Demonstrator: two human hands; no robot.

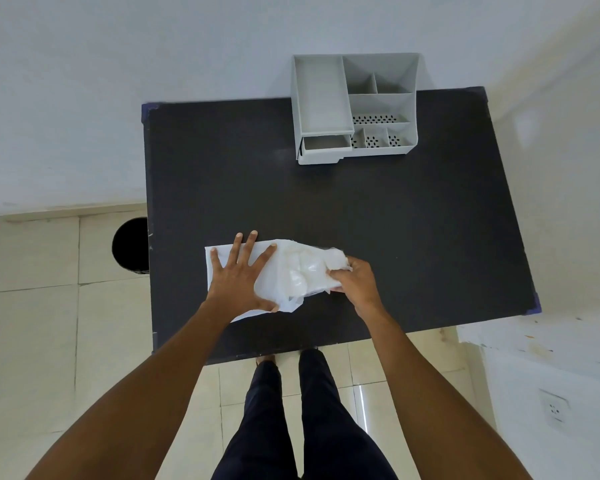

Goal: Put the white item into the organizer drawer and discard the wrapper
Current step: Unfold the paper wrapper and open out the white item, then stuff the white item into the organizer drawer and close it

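Left hand (pixel 238 277), fingers (pixel 248 244) spread, pins the flat white item (pixel 219 259) while the right hand (pixel 355 278) clamps the wrapper (pixel 305 268), seemingly thin, slippery film best pulled from its bunched end.

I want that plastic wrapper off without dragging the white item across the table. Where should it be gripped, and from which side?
Grip the wrapper at its loose, bunched right end, coming from the right, where the right hand already pinches it. The left hand lies flat on the white item, so pulling rightward should probably slide the wrapper free.
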